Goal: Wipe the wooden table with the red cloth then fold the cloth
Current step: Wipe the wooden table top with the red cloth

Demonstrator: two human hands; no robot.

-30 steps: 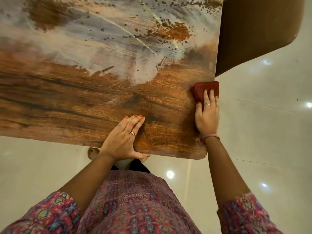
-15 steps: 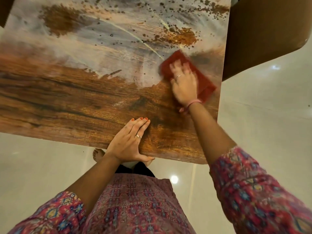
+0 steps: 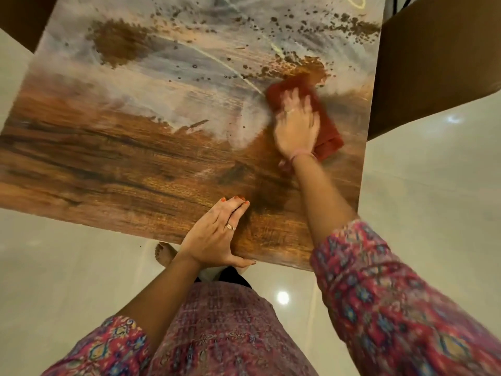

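The wooden table [image 3: 108, 164] fills the upper half of the head view; its far part is hazy white with dark specks, its near part shows bare brown grain. A folded red cloth [image 3: 329, 131] lies flat on the right side of the top. My right hand [image 3: 296, 123] presses on it with fingers spread flat, blurred by motion. My left hand [image 3: 217, 234] rests flat on the table's near edge, fingers straight, thumb along the rim.
A dark brown chair back [image 3: 433, 58] stands close to the table's right edge. Another dark piece [image 3: 24, 17] shows at the top left corner. Pale glossy floor tiles [image 3: 433, 191] surround the table. My bare foot [image 3: 164, 255] stands under the near edge.
My right hand slid the cloth from the table's right edge up and inward onto the hazy area, then a little farther. The left hand stayed flat in place.
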